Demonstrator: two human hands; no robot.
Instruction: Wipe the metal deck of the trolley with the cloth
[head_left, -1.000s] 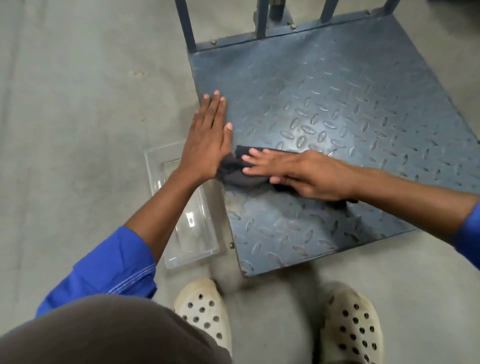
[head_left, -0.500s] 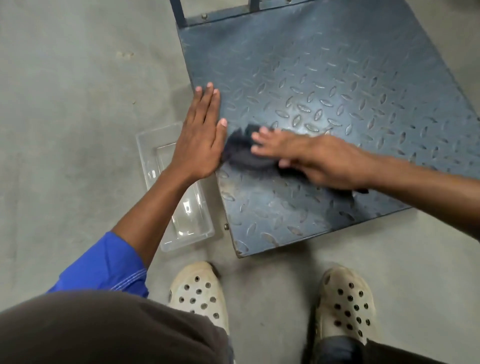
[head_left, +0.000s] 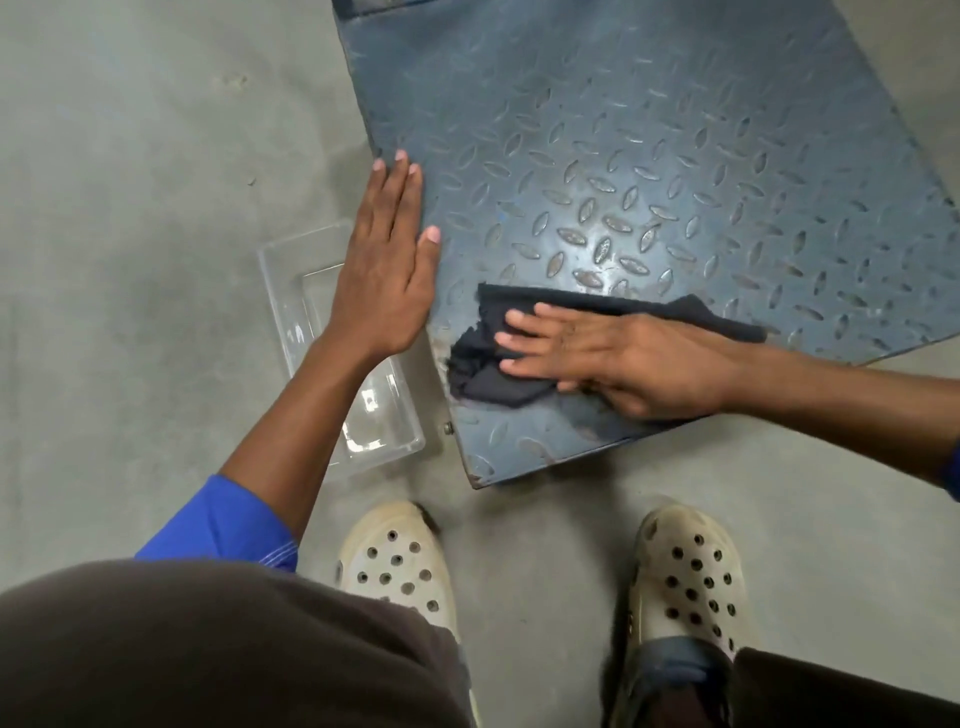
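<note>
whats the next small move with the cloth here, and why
Probably slide the cloth rightward across the deck: the right hand presses it flat by the near-left corner, the left hand rests on the left edge, and most of the plate lies beyond.

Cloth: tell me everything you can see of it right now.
The cloth is dark, nearly black, soft fabric. It lies on the blue metal deck close to its near left corner, bunched and frayed at its left end by the deck's edge, with a strip trailing right behind the wrist. The right hand presses it flat with straight fingers, covering its middle. The left hand does not touch it.
</note>
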